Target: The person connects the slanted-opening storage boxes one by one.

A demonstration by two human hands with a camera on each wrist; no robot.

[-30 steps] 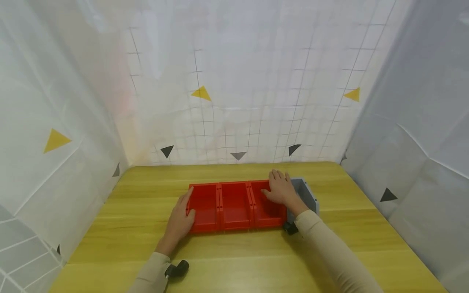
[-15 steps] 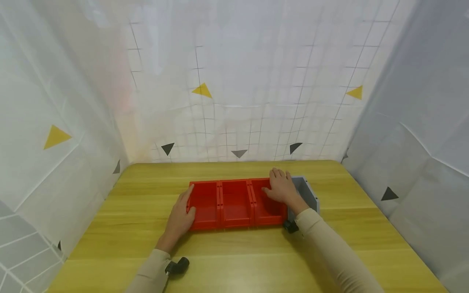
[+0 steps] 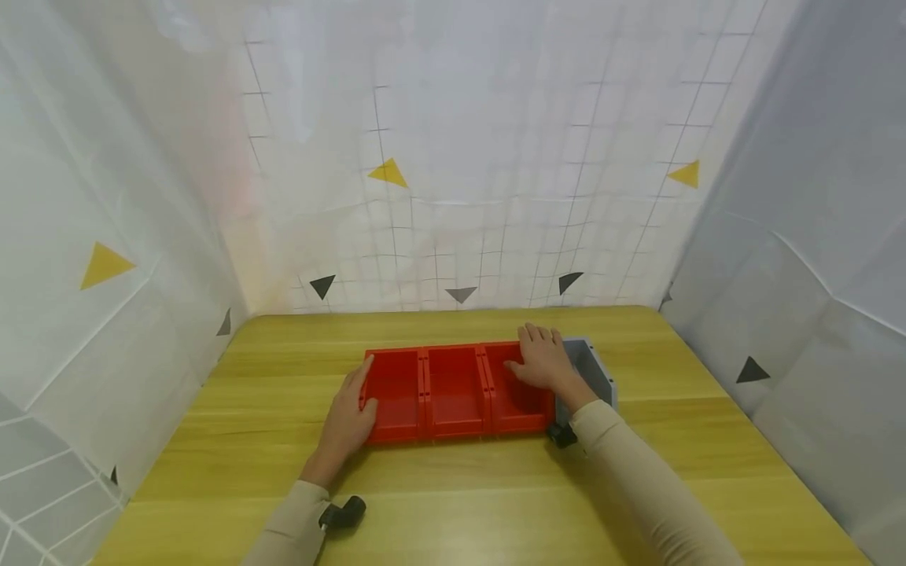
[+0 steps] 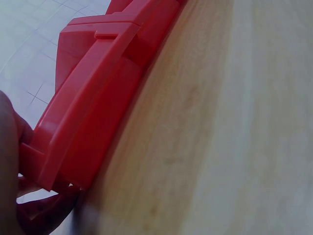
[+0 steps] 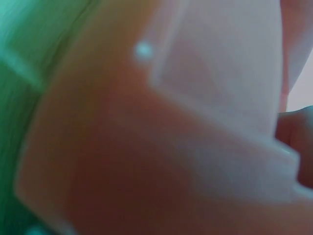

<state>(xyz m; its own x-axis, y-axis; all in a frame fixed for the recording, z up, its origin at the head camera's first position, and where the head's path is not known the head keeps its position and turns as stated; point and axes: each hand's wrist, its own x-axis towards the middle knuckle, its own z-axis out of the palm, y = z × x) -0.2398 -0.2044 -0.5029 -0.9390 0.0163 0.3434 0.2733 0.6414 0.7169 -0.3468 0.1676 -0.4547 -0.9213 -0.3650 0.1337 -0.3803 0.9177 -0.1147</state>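
Three red plastic bins stand side by side in the head view: a left bin (image 3: 396, 435), a middle bin (image 3: 456, 429) and a right bin (image 3: 520, 424). At the row's right end is a grey bin (image 3: 600, 369), partly covered by the right arm. My left hand (image 3: 347, 417) grips the left bin's outer side, thumb at its near edge. The left wrist view shows that hand at the end of a red bin (image 4: 98, 122). My right hand (image 3: 543, 363) lies over the right bin's side beside the grey one, fingers extended to the far rim, thumb spread over the inside.
The bins stand on a yellow wood-grain table (image 3: 453, 503). A white sheet wall (image 3: 467, 157) with triangles and grid lines rises behind the table. A black wrist device (image 3: 343, 515) sits by the left sleeve, and another black device (image 3: 561, 435) by the right wrist.
The bins and table sit slightly higher in the head view than a second ago. Both hands keep their places against the bins.
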